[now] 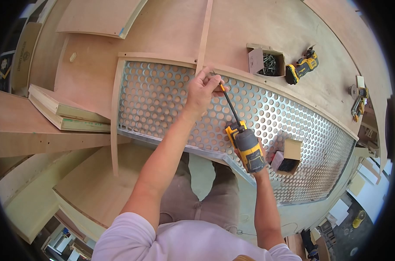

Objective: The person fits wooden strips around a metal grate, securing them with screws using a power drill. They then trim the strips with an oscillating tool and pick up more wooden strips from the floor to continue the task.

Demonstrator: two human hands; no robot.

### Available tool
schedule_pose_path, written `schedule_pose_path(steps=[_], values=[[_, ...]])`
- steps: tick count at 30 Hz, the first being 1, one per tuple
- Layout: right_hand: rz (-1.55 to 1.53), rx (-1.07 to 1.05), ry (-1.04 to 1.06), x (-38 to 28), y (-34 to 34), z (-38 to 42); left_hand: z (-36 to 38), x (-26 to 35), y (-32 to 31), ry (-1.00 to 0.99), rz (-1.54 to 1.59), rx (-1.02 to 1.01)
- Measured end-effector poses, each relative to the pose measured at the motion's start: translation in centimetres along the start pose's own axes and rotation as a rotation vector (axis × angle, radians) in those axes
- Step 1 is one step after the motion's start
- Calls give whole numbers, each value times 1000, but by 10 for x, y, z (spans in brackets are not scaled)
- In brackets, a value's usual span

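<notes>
My right hand (259, 162) is wrapped around a yellow and black cordless drill (248, 150), mostly hidden behind its body. A long dark driver bit (230, 104) with an orange section near its end points from the drill up and left. At that end, my left hand (201, 92) is closed in a pinch, holding what looks like a small dark screw (213, 72). Both hands are over a perforated metal sheet (162, 93) framed by wooden strips. A thin upright wooden strip (204, 32) meets the frame just beyond my left fingers.
An open box of dark screws (271, 64) stands beyond the sheet, beside a second yellow and black power tool (302, 66). Another open small box (292, 150) rests on the sheet, right of the drill. Stacked wooden panels (69, 114) lie at the left. More tools (359, 102) sit far right.
</notes>
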State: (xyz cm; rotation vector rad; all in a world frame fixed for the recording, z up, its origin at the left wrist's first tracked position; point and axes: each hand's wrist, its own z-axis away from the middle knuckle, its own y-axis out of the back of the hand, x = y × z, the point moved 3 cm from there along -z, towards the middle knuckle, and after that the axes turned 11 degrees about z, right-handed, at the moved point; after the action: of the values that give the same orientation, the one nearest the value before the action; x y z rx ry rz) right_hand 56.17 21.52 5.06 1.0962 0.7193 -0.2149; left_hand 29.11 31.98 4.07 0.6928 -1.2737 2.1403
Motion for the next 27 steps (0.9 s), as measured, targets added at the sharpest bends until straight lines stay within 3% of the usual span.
schedule_pose_path(steps=[5,8,9,12,13,15,17,19,22,24,26,27], values=[[156,116,143,9,-3,18,17,-5,-6,137,34,-75],[181,55,99,17,-8,24,24,-6,-7,191,23,-112],[57,107,18,19,-11,27,25,-9,-5,197,22,-131],[248,39,84,23,-13,25,28,-12,5,212,11,-169],[64,22,-73,28,-19,27,28,-13,8,218,9,-185],[-211,42,-136,29,-24,29,14,-13,27,-39,-347,-38],[-245,55,-127,26,-23,34,3,-2,33,-336,-780,175],[-90,62,-89,19,-17,40,-5,15,27,-688,-1290,472],[-41,79,-251,10,-20,71,-33,0,56,-303,-1111,398],[132,214,-265,29,-46,107,-28,2,72,-335,-1052,331],[39,-84,-511,14,-62,120,-2,16,89,-339,-1041,316],[-50,-127,-446,-6,-70,115,24,29,100,-328,-1059,330]])
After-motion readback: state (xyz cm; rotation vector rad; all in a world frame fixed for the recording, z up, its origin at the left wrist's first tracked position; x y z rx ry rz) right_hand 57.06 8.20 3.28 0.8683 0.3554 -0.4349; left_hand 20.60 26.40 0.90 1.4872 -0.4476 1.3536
